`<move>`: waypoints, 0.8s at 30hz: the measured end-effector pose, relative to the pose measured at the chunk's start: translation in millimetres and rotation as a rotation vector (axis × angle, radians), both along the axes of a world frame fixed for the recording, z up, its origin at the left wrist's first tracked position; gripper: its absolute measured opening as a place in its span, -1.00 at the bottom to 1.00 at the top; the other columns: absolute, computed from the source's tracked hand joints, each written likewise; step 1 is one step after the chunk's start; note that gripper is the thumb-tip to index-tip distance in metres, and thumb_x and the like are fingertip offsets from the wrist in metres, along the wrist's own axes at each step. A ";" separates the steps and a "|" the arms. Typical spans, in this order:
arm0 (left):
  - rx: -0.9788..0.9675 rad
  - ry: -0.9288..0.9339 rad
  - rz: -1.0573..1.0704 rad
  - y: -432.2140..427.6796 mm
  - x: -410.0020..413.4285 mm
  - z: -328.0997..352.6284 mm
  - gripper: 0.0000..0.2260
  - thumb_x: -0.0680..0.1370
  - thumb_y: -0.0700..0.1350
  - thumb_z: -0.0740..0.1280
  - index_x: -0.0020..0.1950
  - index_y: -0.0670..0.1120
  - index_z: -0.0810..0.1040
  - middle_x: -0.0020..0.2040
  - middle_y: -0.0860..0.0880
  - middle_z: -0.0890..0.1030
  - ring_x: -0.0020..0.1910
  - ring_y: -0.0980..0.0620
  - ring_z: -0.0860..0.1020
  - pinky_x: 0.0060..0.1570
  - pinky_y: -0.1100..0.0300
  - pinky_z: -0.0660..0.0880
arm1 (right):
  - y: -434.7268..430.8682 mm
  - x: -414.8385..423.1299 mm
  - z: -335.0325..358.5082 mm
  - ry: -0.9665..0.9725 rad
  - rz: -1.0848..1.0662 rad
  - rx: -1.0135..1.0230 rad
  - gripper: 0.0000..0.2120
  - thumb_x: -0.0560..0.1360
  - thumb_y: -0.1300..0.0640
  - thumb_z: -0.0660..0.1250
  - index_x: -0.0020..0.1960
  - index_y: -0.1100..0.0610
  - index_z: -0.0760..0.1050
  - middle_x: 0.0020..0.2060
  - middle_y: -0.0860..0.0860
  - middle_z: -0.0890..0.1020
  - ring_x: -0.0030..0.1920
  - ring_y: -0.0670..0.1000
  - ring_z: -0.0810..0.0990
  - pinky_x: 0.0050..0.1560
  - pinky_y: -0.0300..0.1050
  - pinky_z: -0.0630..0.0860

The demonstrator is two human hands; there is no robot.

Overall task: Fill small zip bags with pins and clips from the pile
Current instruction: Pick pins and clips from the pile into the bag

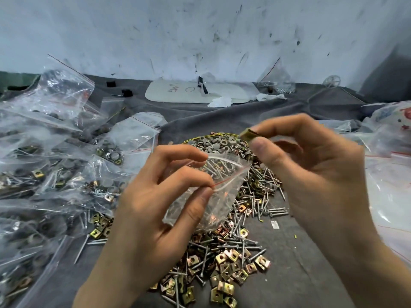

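The small zip bag [213, 192] hangs over the pile [233, 252], its mouth held apart by the left hand [155, 207], whose thumb and fingers pinch the rim at the red seal line. The right hand [311, 170] pinches a brass clip [246, 135] between thumb and forefinger just above and right of that mouth. The opening looks narrow and slack, so a clip released off-centre could catch the rim and drop back into the pile. The clear film hides whether anything is inside the bag, the clip is blurred, and the filled bags [55, 152] at the left run out of frame.
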State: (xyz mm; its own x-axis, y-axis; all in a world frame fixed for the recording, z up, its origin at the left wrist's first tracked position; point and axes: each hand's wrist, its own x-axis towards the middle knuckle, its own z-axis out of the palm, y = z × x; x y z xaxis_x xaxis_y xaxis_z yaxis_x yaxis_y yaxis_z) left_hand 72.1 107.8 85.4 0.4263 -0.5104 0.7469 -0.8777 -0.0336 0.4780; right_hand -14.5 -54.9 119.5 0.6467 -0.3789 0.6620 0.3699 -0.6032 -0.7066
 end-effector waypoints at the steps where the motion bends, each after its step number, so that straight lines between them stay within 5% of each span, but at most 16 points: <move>1: -0.002 0.002 -0.007 -0.6 -0.4 -0.2 -0.86 0.55 -0.11 0.26 -0.10 -0.10 0.60 0.11 -0.09 0.53 0.12 0.09 0.57 0.14 0.31 0.44 | 4.0 0.2 7.9 -0.002 0.007 -0.109 -0.94 0.45 0.12 0.43 -0.08 0.02 0.60 -0.14 -0.09 0.66 -0.04 0.02 0.62 -0.01 -0.02 0.53; 5: -0.009 0.002 -0.025 -1.9 -0.9 -1.3 -0.86 0.55 -0.11 0.26 -0.09 -0.10 0.60 0.12 -0.08 0.52 0.15 0.13 0.55 0.16 0.32 0.43 | 2.5 1.3 10.5 0.096 -0.009 -0.240 -0.86 0.44 0.09 0.40 0.00 -0.01 0.62 0.01 -0.13 0.61 0.15 -0.02 0.56 0.11 -0.05 0.50; 9: -0.028 0.015 0.002 -2.2 1.0 -2.5 -0.89 0.55 -0.11 0.26 -0.11 -0.05 0.57 0.10 -0.06 0.53 0.14 0.19 0.53 0.13 0.41 0.38 | -18.7 7.1 -12.4 0.047 -0.132 -0.133 -0.91 0.47 0.16 0.38 -0.05 0.03 0.62 -0.09 -0.10 0.64 0.00 -0.05 0.60 -0.02 -0.07 0.51; 15: -0.073 0.063 0.063 -3.3 2.8 -7.2 -0.90 0.56 -0.09 0.24 -0.07 -0.04 0.55 0.09 -0.02 0.53 0.13 0.19 0.53 0.12 0.42 0.38 | -51.6 29.6 -91.8 0.787 -0.260 -0.392 -0.89 0.49 0.09 0.39 0.01 0.02 0.60 -0.05 -0.06 0.59 0.08 0.01 0.48 0.15 -0.13 0.36; 24: -0.037 0.020 0.110 -12.2 -3.0 -6.5 -0.85 0.56 -0.10 0.24 -0.07 -0.12 0.57 0.08 -0.03 0.53 0.13 0.11 0.52 0.10 0.33 0.44 | -49.7 26.0 -102.8 0.484 -0.277 -0.304 -0.90 0.45 0.16 0.43 -0.03 0.09 0.64 -0.12 -0.05 0.63 -0.02 0.01 0.52 0.01 -0.14 0.38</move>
